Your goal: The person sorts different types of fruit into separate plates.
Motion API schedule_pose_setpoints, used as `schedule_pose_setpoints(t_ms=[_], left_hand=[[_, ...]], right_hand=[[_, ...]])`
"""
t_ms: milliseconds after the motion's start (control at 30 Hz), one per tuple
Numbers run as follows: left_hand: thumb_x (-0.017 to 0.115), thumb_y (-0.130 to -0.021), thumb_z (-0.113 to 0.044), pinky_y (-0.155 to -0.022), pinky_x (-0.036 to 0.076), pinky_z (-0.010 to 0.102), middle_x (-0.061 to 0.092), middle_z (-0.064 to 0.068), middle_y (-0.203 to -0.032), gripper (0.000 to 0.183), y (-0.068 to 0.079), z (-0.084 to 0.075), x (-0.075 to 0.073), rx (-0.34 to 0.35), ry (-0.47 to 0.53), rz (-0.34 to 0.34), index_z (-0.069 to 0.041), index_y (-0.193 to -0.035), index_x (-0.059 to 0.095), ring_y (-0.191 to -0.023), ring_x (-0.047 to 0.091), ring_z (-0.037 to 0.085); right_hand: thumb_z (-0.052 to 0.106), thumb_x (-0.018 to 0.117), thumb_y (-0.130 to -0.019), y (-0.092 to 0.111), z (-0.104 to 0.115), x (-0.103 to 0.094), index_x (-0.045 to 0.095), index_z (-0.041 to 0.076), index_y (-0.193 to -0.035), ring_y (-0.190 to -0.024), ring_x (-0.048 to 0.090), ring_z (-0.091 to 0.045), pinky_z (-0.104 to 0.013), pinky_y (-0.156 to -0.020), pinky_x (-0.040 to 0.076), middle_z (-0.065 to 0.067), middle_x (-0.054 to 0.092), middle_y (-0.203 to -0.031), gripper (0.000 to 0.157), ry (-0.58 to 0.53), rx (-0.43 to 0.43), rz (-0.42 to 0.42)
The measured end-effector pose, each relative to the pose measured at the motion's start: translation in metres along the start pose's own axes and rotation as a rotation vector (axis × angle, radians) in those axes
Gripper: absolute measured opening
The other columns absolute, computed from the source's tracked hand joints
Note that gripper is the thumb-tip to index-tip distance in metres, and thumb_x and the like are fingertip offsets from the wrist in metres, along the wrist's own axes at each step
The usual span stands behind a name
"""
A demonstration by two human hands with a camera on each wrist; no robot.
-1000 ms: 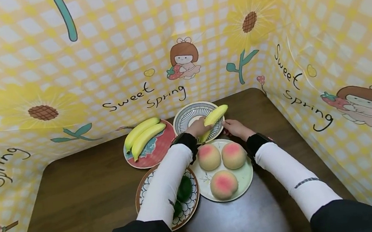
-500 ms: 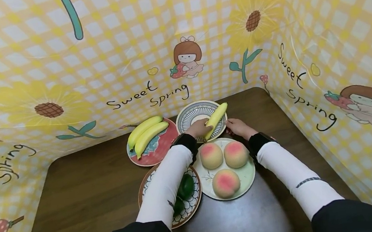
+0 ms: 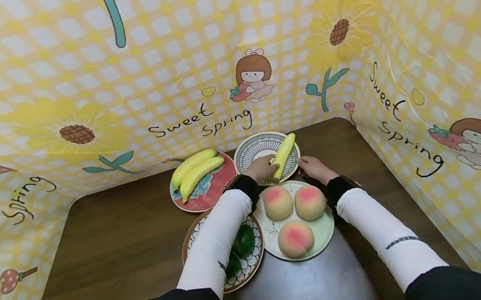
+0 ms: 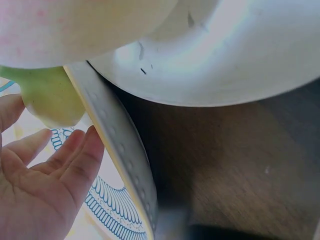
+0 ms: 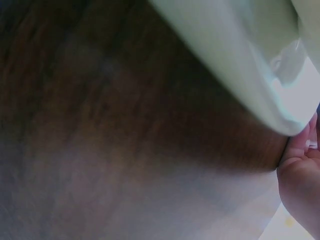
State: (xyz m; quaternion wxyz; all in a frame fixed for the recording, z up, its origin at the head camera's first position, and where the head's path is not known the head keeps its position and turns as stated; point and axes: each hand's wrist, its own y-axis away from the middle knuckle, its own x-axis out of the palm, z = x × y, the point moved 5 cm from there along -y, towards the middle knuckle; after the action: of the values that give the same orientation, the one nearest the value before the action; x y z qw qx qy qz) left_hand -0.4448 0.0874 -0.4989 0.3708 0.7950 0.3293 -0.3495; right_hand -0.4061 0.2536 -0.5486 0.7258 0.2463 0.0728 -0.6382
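Note:
A single yellow banana (image 3: pixel 284 154) lies slanted across the right side of a cream plate with dark radiating lines (image 3: pixel 247 151). My left hand (image 3: pixel 261 167) is over that plate with its fingertips at the banana's left side. The left wrist view shows the left hand's fingers (image 4: pixel 82 165) fairly straight, close to the banana's greenish end (image 4: pixel 55 105). At the plate's right rim my right hand (image 3: pixel 315 167) pinches the edge between thumb and fingers. In the right wrist view only part of the right hand (image 5: pixel 302 175) shows, at the frame's edge.
A red plate (image 3: pixel 210 198) with two bananas (image 3: pixel 198 172) stands left. In front, a pale green plate (image 3: pixel 322 239) carries three peaches (image 3: pixel 296 239). A brown-rimmed plate (image 3: pixel 259 261) with dark green fruit (image 3: pixel 243 242) is partly under the left forearm. Patterned cloth (image 3: pixel 179 78) rises behind the table.
The banana has turned a little on the plate, and its far tip lies closer in over the rim. The left hand has shifted slightly with it. The right hand keeps its place at the rim.

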Motion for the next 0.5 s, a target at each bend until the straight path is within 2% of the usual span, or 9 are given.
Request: schedule_pose_setpoints(t_ms=[200, 300, 400, 500], left_hand=[[0.046, -0.109, -0.028, -0.117, 0.045, 0.041, 0.058, 0.02, -0.148, 0.054, 0.008, 0.002, -0.001, 0.021, 0.042, -0.014, -0.006, -0.158, 0.038, -0.136, 0.058, 0.03], [0.045, -0.109, -0.026, -0.117, 0.045, 0.041, 0.058, 0.02, -0.148, 0.052, 0.013, 0.005, -0.008, 0.033, 0.015, -0.04, -0.005, -0.157, 0.04, -0.137, 0.057, 0.03], [0.046, -0.109, -0.024, -0.119, 0.043, 0.042, 0.056, 0.021, -0.151, 0.051, 0.021, 0.012, -0.027, 0.04, -0.008, -0.08, -0.004, -0.156, 0.041, -0.14, 0.055, 0.033], [0.046, -0.108, -0.025, -0.119, 0.042, 0.045, 0.051, 0.023, -0.154, 0.052, 0.037, 0.022, -0.059, 0.038, 0.028, -0.136, -0.004, -0.156, 0.04, -0.141, 0.052, 0.036]], right_hand=[[0.026, 0.035, -0.113, 0.001, -0.002, 0.002, 0.057, -0.005, -0.107, -0.075, 0.054, -0.01, -0.021, -0.071, 0.045, -0.003, 0.062, -0.084, 0.039, -0.015, 0.009, -0.001], [0.025, 0.035, -0.113, 0.002, -0.003, 0.003, 0.057, -0.006, -0.108, -0.074, 0.054, -0.009, -0.021, -0.071, 0.046, -0.002, 0.062, -0.083, 0.039, -0.026, 0.008, 0.002], [0.026, 0.034, -0.113, 0.004, -0.001, 0.003, 0.057, -0.006, -0.112, -0.076, 0.053, -0.01, -0.022, -0.072, 0.045, -0.003, 0.062, -0.084, 0.04, -0.021, 0.011, 0.01], [0.027, 0.032, -0.113, 0.006, 0.002, 0.001, 0.057, -0.007, -0.113, -0.078, 0.053, -0.01, -0.023, -0.073, 0.045, -0.003, 0.061, -0.086, 0.041, -0.009, 0.013, 0.01]])
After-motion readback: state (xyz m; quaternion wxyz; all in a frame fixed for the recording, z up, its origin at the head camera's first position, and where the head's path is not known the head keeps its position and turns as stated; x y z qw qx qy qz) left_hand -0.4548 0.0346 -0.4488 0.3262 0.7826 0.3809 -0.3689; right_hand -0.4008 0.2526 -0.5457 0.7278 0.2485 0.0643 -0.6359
